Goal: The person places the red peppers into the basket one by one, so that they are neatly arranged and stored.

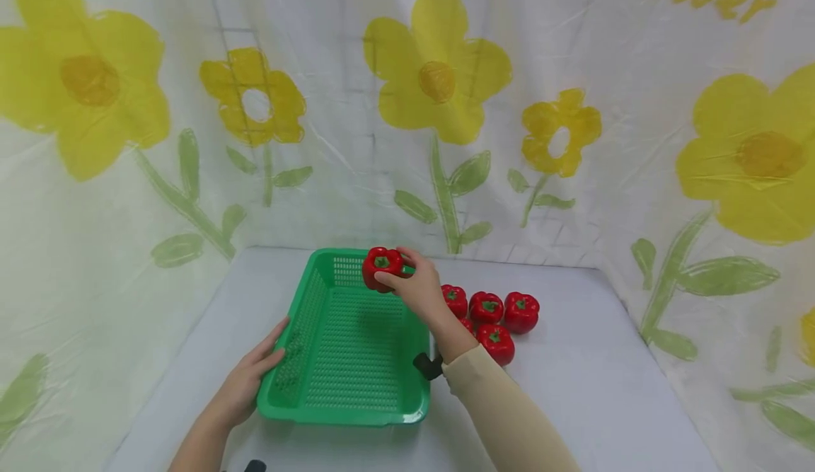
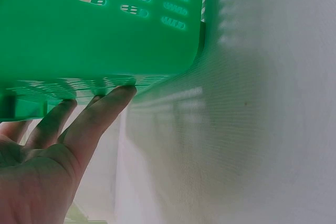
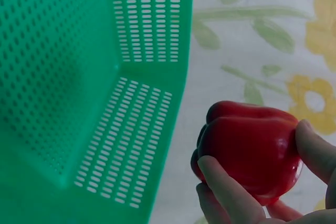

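A red bell pepper point(image 1: 382, 269) with a green stem is held between the thumb and fingers of my right hand point(image 1: 420, 288). The hand holds it above the far right corner of a green perforated basket point(image 1: 344, 415). In the right wrist view, the pepper point(image 3: 252, 150) is near the basket's slotted wall point(image 3: 131, 140). My left hand point(image 1: 245, 380) lies against the basket's left side. From the left wrist, the extended fingers point(image 2: 100, 119) touch the outer wall; the thumb is hidden there. No pepper is visible inside the basket.
Several red bell peppers point(image 1: 521, 313) stand grouped to the right of the basket, some partly hidden by the right arm. The white tabletop point(image 1: 592, 373) extends around them. A curtain point(image 1: 344, 196) painted with yellow flowers hangs behind and at both sides.
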`<state>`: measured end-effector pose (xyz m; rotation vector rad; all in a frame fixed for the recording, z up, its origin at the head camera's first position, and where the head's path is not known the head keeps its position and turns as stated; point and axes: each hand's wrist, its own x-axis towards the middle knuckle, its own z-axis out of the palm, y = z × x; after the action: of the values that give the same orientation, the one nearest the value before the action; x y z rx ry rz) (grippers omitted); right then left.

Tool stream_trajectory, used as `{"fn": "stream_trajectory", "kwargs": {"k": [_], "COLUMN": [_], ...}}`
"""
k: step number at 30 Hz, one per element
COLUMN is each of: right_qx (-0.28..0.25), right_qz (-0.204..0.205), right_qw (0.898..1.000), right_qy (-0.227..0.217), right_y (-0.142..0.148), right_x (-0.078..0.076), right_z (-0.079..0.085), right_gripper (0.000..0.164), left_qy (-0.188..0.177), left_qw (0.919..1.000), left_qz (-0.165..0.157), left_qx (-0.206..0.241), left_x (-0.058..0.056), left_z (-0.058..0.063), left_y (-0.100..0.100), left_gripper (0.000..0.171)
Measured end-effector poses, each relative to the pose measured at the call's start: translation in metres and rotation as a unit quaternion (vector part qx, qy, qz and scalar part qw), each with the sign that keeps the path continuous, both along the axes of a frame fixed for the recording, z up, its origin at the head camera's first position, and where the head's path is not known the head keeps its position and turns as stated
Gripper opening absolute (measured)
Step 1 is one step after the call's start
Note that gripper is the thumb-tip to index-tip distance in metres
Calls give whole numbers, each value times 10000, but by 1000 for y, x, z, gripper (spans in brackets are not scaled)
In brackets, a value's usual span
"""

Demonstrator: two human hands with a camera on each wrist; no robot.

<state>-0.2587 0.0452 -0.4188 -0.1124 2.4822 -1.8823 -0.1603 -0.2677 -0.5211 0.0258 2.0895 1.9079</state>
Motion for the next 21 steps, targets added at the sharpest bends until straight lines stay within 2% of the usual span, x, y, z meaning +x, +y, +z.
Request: {"fn": "stream_trajectory", "kwargs": {"k": [8, 14, 21], "right_qx": [-28, 277, 406], "right_qz": [-57, -139, -138], "right_qw": [9999, 9995, 9988], "right_qy": [-96, -22, -248], "right_y": [-15, -30, -45], "right_x": [-11, -20, -24], "right_z": [-9, -18, -27], "right_gripper": [70, 68, 70], "left_qy": [130, 154, 126], "left_qw": [9999, 9998, 9998], "left_qz": [-47, -18, -17], "left_qx": [-49, -112, -144], "left_x": [1, 0, -1], "left_z": [1, 1, -1], "left_y": [2, 2, 1], "left_gripper": [59, 58, 58]}}
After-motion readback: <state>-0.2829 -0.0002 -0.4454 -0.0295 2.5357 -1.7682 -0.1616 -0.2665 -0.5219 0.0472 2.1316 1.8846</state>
